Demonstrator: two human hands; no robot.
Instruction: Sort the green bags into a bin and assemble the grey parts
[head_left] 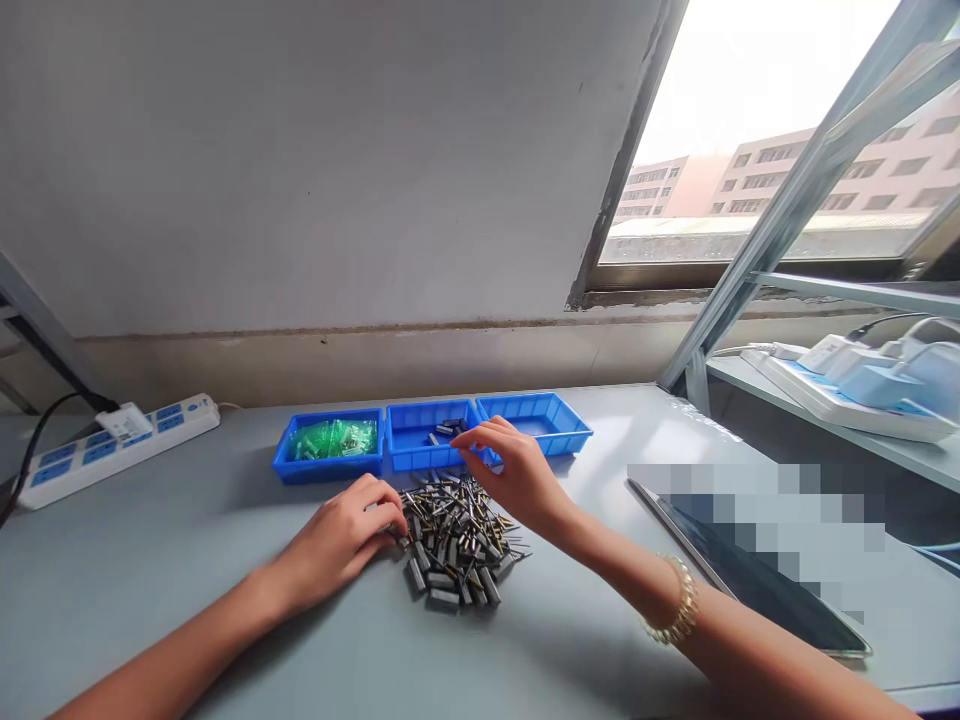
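Forearms came in from the near edge of the grey table (150, 560), a beaded bracelet (679, 600) on the right wrist. Landmark for these notes: the pile of small metal parts (454, 540), dark and brass-tipped with thin leads, lying loose on the table. Left hand (341, 535) rested at the pile's left edge, fingers curled down and touching the nearest pieces; whether it had hold of one could not be told. Right hand (514, 470) hovered just beyond the pile's far right side, fingers loosely bent with thumb and forefinger drawn toward each other at the tips; if a part was pinched there, it was too small to make out. A dark tablet (750, 575) lay well to the right of the pile. Just behind the pile stood three blue bins in a row: left bin (330, 468) holding green pieces, middle bin (411, 460) holding only a few dark parts, right bin (574, 428) showing nothing inside. Judged from that, sorting stood early: the bulk remained heaped on the table, only a handful binned. A power strip (112, 440) lay far left of the pile, by the wall.
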